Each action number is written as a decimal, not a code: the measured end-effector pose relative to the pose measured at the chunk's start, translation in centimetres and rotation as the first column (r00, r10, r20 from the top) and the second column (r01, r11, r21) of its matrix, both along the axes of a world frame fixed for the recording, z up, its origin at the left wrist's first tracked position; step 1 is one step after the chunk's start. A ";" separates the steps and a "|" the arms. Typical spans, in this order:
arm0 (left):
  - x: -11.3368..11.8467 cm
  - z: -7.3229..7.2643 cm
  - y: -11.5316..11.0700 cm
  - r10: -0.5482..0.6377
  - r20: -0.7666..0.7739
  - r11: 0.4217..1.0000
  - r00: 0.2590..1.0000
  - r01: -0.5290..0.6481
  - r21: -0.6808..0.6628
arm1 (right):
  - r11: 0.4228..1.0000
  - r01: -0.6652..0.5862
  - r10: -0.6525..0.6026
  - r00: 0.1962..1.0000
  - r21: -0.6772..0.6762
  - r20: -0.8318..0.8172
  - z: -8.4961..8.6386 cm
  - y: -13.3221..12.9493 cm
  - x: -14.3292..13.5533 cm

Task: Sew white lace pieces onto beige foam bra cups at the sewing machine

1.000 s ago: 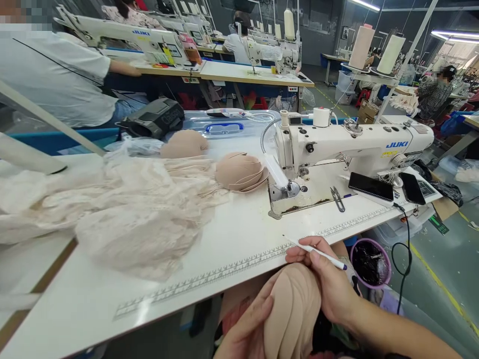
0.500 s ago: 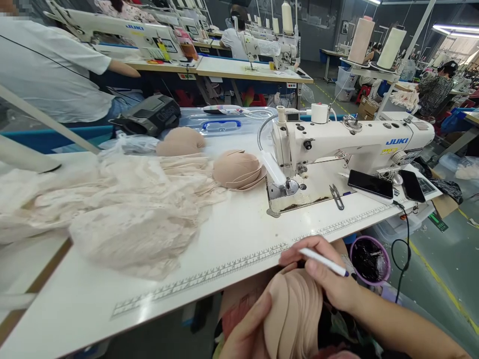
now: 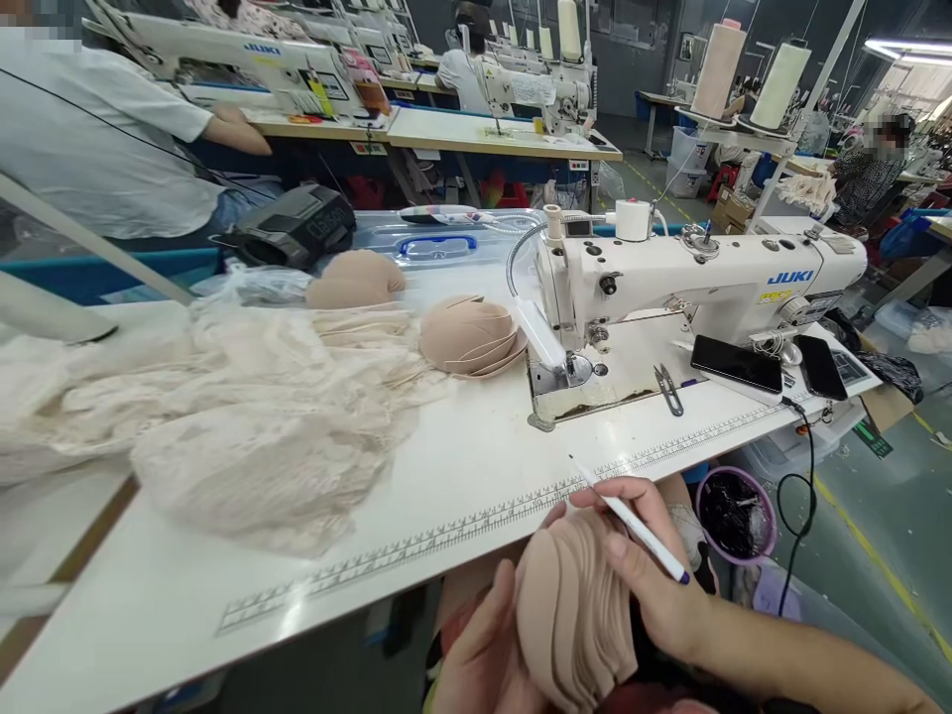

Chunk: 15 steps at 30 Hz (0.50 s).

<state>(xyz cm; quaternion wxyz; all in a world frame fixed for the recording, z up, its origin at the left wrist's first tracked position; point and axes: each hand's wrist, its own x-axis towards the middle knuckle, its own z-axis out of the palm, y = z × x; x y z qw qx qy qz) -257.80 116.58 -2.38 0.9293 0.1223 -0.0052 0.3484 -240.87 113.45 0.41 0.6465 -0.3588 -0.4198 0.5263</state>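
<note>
Well, the stack of beige cups (image 3: 576,610) is up in the person's hands, just off the near edge of the table (image 3: 387,516). It is spread like a fan, maybe so each cup's edge is easy to find. The left hand (image 3: 483,645) curves around the left side with its thumb up, and seems to hold the stack steady. The right hand (image 3: 661,575) pinches a white pen (image 3: 636,526) beside the other side of the stack. The pen's thin tip points away over the table, not at the cups, so perhaps the pen is just handy.

On the table, a pile of more cups (image 3: 470,337) sits by the sewing machine (image 3: 669,278), likely to be near. Lacy cloth (image 3: 260,446) lies in a heap to the left. Little scissors (image 3: 668,390) and a phone (image 3: 736,364) lie on the machine's near side, within easy reach.

Most of the left fingers hide behind the stack. I cannot count the cups, or tell if the pen tip touches the table. A white lamp (image 3: 539,332) blocks the needle, and the worker (image 3: 96,149) at far left is cut off
</note>
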 end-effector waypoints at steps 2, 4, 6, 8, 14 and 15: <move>-0.1 0.8 0.6 0.012 0.037 1.000 0.999 -0.011 -0.010 | 0.993 0.043 -0.068 0.968 0.108 0.242 0.3 0.1 0.6; 0.0 1.5 1.0 0.016 0.039 1.000 0.999 -0.015 -0.009 | 0.962 0.042 -0.168 0.868 0.269 0.467 0.3 0.4 1.0; 0.2 2.0 1.3 0.005 0.010 1.000 1.000 -0.005 0.006 | 0.913 -0.024 -0.247 0.763 0.408 0.597 0.0 0.7 1.1; 0.4 2.2 1.4 0.005 -0.045 1.000 0.999 -0.005 0.001 | 0.875 -0.074 -0.291 0.710 0.479 0.641 -0.3 0.9 1.0; -0.2 0.6 0.7 0.081 -0.270 0.987 0.960 -0.115 -0.115 | 0.918 0.034 -0.280 0.760 0.394 0.586 -0.5 0.6 1.1; -0.4 0.0 0.5 0.091 -0.301 0.983 0.949 -0.134 -0.125 | 0.916 0.040 -0.289 0.754 0.398 0.590 -0.5 0.6 1.1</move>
